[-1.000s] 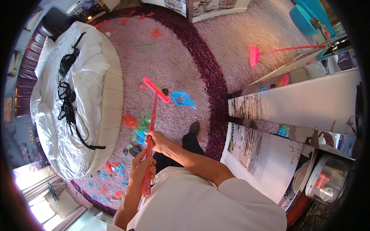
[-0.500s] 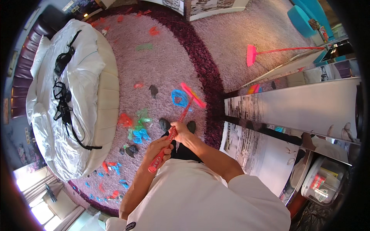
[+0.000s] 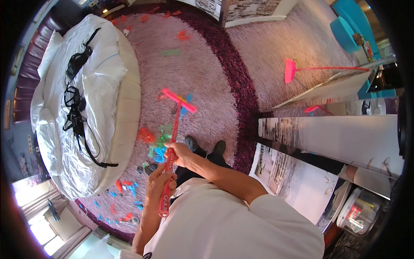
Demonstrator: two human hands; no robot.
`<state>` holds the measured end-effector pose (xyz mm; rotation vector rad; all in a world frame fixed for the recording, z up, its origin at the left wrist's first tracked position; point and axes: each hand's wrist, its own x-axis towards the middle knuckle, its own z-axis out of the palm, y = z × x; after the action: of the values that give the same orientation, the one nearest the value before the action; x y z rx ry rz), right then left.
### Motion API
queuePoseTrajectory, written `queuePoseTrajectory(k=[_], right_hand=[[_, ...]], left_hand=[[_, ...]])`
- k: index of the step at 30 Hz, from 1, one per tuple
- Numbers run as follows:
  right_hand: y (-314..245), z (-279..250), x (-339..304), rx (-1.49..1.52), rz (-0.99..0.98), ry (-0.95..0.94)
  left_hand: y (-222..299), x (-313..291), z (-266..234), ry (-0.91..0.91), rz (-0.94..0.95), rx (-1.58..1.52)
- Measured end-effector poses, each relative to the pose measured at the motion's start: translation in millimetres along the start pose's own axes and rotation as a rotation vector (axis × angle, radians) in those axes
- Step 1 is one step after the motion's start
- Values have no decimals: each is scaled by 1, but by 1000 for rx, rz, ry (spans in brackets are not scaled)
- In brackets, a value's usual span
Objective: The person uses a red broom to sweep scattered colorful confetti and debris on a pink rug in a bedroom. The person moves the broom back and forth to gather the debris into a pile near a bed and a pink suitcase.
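I hold a broom by its red handle with both hands. My left hand is closed around it near the end, and my right hand grips it further up. The pink broom head is over the carpet beyond my feet, somewhat blurred. Blue plastic scraps show beside and partly behind it. Left of the handle lies a heap of red scraps, green scraps and blue scraps. My right hand and the handle hide part of that heap.
A round bed with black straps on it stands at the left. More scraps lie near its lower end. A pink-headed, long-handled tool is on the far right carpet. Glossy cabinets border the right side.
The broom head has swung left across the carpet, and the blue scraps beside it have shifted left. The handle now stands more upright in view. Both hands keep their grip.
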<state>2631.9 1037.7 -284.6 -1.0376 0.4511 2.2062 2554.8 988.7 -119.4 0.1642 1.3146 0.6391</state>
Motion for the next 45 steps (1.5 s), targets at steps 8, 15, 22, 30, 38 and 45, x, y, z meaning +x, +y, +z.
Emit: queuePoseTrajectory(k=[8, 15, 22, 30, 38, 45], right_hand=[[-44, -29, 34, 24, -108, 216], [11, -2, 95, -58, 124, -7], [51, 89, 65, -314, 277, -64], [-13, 60, 68, -378, 125, 27], [-97, 43, 83, -261, 71, 157], [-196, 30, 74, -164, 38, 212]], left_hand=[[9, 69, -9, -169, -126, -193], [22, 43, -42, 26, -8, -200], [51, -14, -67, 58, 168, -433], [54, 27, -61, -188, 55, -634], [81, 92, 9, -100, 20, -476], [127, 142, 89, -172, -71, -370]])
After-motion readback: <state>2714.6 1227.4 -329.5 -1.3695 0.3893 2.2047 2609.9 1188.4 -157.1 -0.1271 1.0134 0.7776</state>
